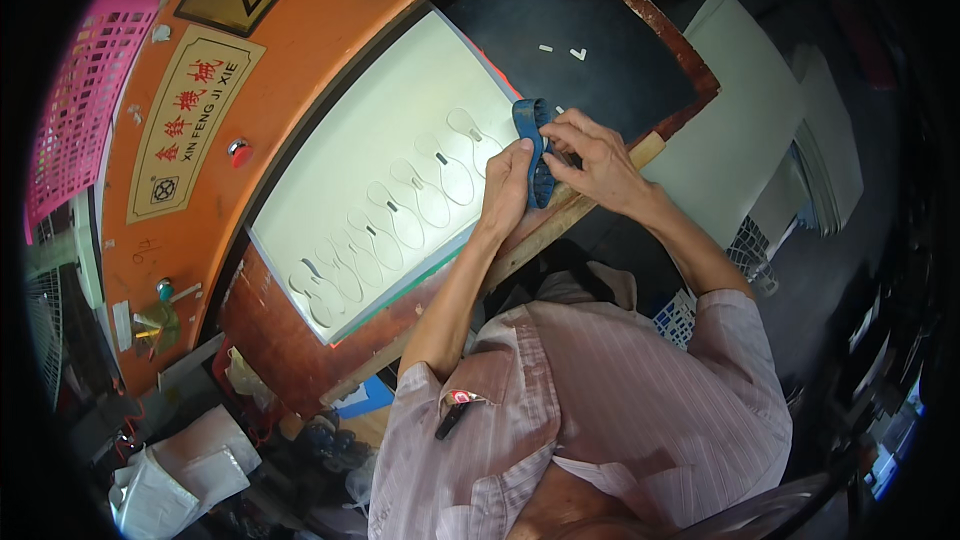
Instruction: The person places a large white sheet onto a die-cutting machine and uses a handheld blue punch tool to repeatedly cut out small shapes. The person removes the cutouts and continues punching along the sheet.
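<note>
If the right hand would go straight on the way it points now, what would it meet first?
The blue frame, most likely: the fingertips of the right hand seem to touch it. Past it, the white sheet appears next, though depth is unclear.

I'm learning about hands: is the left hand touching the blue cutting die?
Touching. The head view shows the left hand gripping the blue cutting die by its left side.

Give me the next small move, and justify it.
Probably ease the right hand clear of the blue, curved, apparently metal cutting die: its fingertips are at the die's right side, while the left hand grips the left side and could perhaps steady it alone.
</note>
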A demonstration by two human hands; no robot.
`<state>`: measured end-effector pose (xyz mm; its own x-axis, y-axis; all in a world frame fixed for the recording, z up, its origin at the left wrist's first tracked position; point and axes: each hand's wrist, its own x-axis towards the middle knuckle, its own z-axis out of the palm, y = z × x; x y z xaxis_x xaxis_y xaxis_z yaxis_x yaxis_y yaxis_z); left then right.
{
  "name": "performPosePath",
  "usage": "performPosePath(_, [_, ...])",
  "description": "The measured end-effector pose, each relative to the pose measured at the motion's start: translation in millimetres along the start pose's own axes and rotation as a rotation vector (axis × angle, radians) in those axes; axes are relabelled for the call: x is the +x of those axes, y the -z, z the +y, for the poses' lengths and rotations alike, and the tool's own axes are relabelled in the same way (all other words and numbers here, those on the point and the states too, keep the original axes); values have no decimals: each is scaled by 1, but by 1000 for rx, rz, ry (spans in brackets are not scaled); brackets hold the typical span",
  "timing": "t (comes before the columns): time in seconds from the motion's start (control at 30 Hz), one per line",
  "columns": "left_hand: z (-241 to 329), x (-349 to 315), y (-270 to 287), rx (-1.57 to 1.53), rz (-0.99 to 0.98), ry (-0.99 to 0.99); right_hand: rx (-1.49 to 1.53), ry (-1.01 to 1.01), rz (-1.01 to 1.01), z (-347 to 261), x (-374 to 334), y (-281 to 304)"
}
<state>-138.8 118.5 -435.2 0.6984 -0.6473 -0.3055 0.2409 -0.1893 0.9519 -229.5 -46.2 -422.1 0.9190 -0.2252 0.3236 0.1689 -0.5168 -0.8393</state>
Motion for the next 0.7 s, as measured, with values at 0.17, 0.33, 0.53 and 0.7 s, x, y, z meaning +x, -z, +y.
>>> performPosePath(0.17, [3, 10, -2, -35, -77, 50, 81, 31, -3, 13, 3, 11])
performPosePath(0.33, [4, 11, -7, -77, -87, 75, 134, -73, -7, 16, -6, 17])
performPosePath(0.53, [9, 12, -10, -182, -35, 118, 161, -242, 60, 27, -15, 27])
performPosePath(0.7, [9, 13, -22, -187, 46, 133, 39, -285, 212, 17, -17, 22])
